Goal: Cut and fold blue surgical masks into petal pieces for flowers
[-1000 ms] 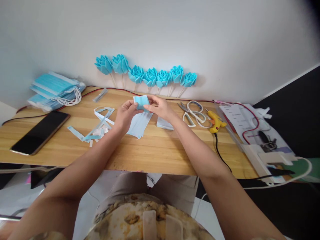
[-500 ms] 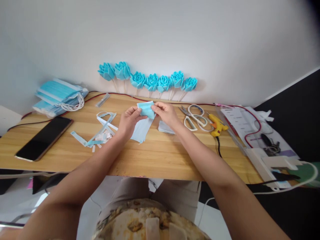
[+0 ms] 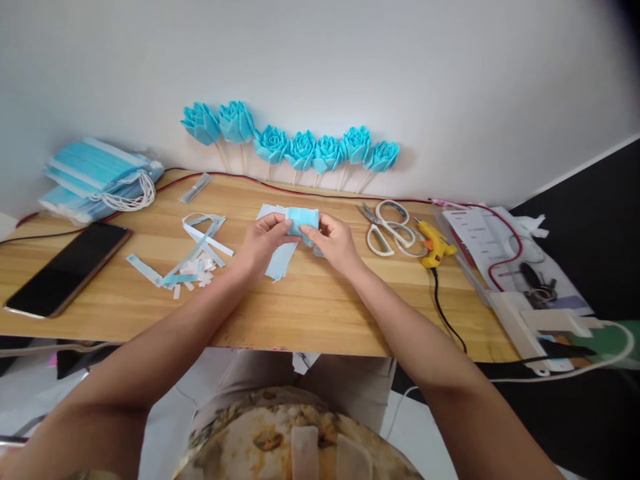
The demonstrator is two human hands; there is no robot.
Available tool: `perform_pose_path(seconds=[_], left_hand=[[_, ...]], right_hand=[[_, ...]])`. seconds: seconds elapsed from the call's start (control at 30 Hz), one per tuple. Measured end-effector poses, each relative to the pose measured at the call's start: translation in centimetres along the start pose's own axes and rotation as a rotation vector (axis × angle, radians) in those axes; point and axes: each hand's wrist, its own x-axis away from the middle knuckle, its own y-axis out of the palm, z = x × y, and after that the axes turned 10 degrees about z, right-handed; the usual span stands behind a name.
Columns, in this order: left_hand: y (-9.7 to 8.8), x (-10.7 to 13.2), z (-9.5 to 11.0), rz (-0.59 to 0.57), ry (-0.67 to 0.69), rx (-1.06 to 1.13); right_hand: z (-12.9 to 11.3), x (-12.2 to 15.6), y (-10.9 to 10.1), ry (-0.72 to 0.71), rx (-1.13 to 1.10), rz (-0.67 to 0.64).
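Observation:
Between my two hands is a small piece of light blue mask fabric (image 3: 303, 218), held up above the table. My left hand (image 3: 264, 241) pinches its left edge with thumb and fingers. On the other side, my right hand (image 3: 334, 241) grips its right edge, the thumb lying across the front. Flat pale blue fabric sheets (image 3: 281, 261) lie beneath, partly covered by my left hand. A clear plastic edge shows just under my right hand. Scissors with white handles (image 3: 393, 230) rest to the right of that hand.
Blue fabric roses (image 3: 303, 151) on sticks lean along the wall. Left are stacked face masks (image 3: 100, 175), a phone (image 3: 70, 270) and cut strips and scraps (image 3: 197, 257). Right are a yellow glue gun (image 3: 436, 247), papers (image 3: 500, 240) and a white power strip (image 3: 525, 327). A red-black cable (image 3: 240, 177) runs behind.
Both hands still hold the fabric piece, which is now more level and spread between them. My right hand has come lower over the plastic packet. The whole view has shifted slightly.

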Motion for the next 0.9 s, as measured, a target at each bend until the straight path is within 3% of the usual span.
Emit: perform_pose_path(seconds=[0.23,0.5,0.9], left_hand=[[0.2,0.0,0.4,-0.021,-0.014,-0.037],[0.1,0.1,1.2,-0.008,0.085,-0.362],[0.6,0.8,1.9,0.03,0.189,-0.416]], right_hand=[[0.4,0.5,0.2,-0.006,-0.049,0.058],[0.5,0.5,0.2,0.04,-0.099,0.076],[0.5,0.3,0.2,0.104,-0.166,0.108]])
